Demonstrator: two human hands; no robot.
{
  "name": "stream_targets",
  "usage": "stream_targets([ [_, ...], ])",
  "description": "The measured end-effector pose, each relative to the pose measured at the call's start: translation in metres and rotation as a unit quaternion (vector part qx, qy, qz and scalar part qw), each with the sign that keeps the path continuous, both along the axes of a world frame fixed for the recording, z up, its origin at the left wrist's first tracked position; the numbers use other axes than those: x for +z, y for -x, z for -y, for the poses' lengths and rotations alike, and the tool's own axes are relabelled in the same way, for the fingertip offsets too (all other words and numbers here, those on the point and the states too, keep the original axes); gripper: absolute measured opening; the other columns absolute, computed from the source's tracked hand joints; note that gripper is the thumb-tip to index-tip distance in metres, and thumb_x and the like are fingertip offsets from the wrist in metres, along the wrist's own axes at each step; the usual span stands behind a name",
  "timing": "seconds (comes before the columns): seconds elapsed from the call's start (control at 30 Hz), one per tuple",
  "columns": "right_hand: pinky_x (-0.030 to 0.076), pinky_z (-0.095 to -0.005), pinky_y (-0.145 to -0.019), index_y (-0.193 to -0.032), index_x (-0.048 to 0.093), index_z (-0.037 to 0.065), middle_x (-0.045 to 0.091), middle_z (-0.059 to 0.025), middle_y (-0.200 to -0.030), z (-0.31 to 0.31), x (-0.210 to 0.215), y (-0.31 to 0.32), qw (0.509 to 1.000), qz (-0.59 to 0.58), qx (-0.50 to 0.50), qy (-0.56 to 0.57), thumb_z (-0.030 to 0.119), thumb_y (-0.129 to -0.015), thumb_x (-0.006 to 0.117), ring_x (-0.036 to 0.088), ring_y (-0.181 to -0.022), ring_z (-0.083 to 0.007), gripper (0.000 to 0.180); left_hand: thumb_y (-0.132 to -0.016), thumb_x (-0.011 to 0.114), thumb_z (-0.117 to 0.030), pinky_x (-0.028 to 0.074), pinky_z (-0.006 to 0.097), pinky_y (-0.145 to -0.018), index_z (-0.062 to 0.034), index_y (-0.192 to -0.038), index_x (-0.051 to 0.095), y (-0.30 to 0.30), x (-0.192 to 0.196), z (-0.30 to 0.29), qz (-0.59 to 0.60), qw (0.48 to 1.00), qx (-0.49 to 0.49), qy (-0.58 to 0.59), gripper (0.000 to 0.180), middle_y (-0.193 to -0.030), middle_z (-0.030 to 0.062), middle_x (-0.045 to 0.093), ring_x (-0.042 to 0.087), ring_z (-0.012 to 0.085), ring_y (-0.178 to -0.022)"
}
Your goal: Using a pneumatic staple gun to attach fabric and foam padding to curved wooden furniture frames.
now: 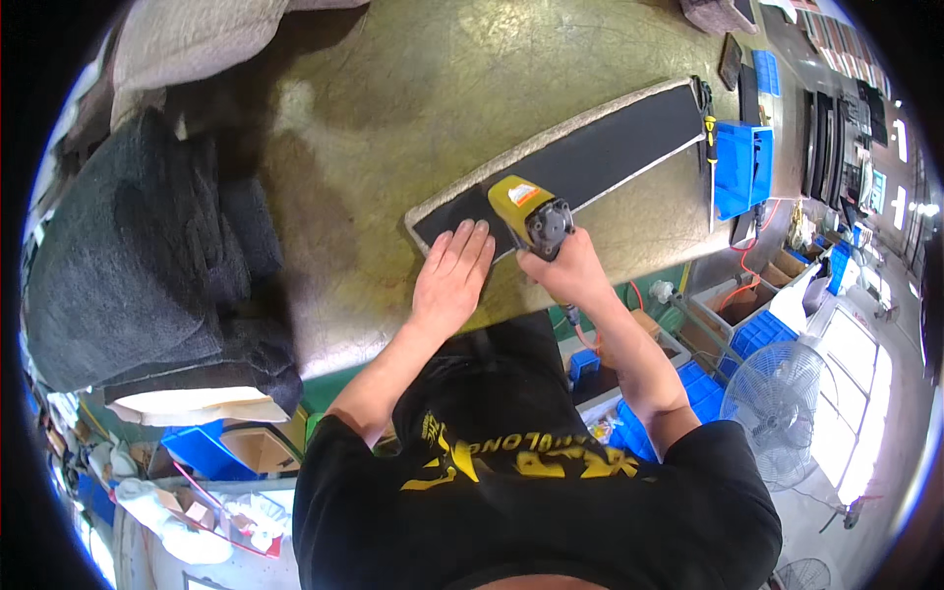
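— What are the fingers doing?

— The left hand lies flat, fingers spread a little and pressed down on the near end of the long black panel with a pale fuzzy border. The right hand has its fingers wrapped tight around the yellow and grey handheld power tool, whose yellow nose sits on the panel just beside the left fingertips.

— And where is the panel?

— It lies slantwise on the worn olive counter, its near end at the counter's front edge, its far end reaching toward a blue plastic bin.

— Is there a hose on the tool?

— A dark line seems to run down from the right wrist, but I cannot tell for sure.

— What else is around?

— A heap of dark grey felt pieces sits well apart on the left of the counter. Below the right side stand blue crates and a white floor fan.
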State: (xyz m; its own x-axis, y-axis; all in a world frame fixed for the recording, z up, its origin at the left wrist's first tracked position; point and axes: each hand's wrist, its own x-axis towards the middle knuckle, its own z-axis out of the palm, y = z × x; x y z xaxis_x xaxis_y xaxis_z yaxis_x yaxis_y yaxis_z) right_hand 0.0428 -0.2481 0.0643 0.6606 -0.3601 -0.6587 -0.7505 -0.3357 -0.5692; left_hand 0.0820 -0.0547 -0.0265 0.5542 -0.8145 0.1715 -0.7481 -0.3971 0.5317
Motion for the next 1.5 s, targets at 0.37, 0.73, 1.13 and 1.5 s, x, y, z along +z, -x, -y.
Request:
stream_targets([
  [0.37, 0.051, -0.029, -0.062, -0.106, 0.064, -0.001, 0.066, -0.0045, -0.081, 0.161, 0.055, 0.081, 0.945, 0.03, -0.237, -0.223, -0.001, -0.078, 0.073, 0.063, -0.068, -0.0125, 0.03, -0.084, 0.073, -0.025, 0.032, 0.052, -0.113, -0.0041, -0.13, 0.058, -0.016, 0.021, 0.102, -0.028, 0.997, -0.066, -0.012, 0.053, -0.143, 0.0182, 0.05, 0.044, 0.0362, -0.136],
  [0.73, 0.049, -0.0296, -0.055, -0.106, 0.064, 0.002, 0.061, -0.0019, -0.067, 0.323, 0.026, 0.085, 0.983, -0.014, -0.172, 0.069, 0.013, -0.079, 0.073, 0.06, -0.06, -0.0109, 0.03, -0.095, 0.058, -0.015, 0.03, 0.052, -0.117, -0.0033, -0.132, 0.059, -0.008, 0.002, 0.124, 0.058, 0.979, -0.142, -0.134, 0.039, -0.144, 0.0182, 0.052, 0.045, 0.0373, -0.137],
  [1.13, 0.052, -0.0323, -0.059, -0.107, 0.064, 0.0, 0.067, -0.0067, -0.076, 0.338, 0.008, 0.078, 0.99, -0.01, -0.101, 0.096, 0.012, -0.076, 0.072, 0.062, -0.061, -0.014, 0.034, -0.091, 0.063, -0.01, 0.034, 0.054, -0.114, -0.0025, -0.128, 0.061, -0.006, 0.003, 0.13, 0.03, 0.986, -0.119, -0.11, 0.038, -0.14, 0.0197, 0.056, 0.051, 0.0394, -0.133],
  [1.5, 0.053, -0.0373, -0.077, -0.107, 0.066, -0.001, 0.07, -0.0146, -0.085, 0.293, 0.01, 0.081, 0.995, -0.025, -0.074, 0.059, 0.013, -0.073, 0.072, 0.067, -0.079, -0.0253, 0.037, -0.091, 0.059, -0.009, 0.035, 0.049, -0.114, -0.005, -0.126, 0.064, -0.008, -0.001, 0.128, 0.035, 0.989, -0.107, -0.097, 0.035, -0.137, 0.0145, 0.06, 0.053, 0.0331, -0.132],
])
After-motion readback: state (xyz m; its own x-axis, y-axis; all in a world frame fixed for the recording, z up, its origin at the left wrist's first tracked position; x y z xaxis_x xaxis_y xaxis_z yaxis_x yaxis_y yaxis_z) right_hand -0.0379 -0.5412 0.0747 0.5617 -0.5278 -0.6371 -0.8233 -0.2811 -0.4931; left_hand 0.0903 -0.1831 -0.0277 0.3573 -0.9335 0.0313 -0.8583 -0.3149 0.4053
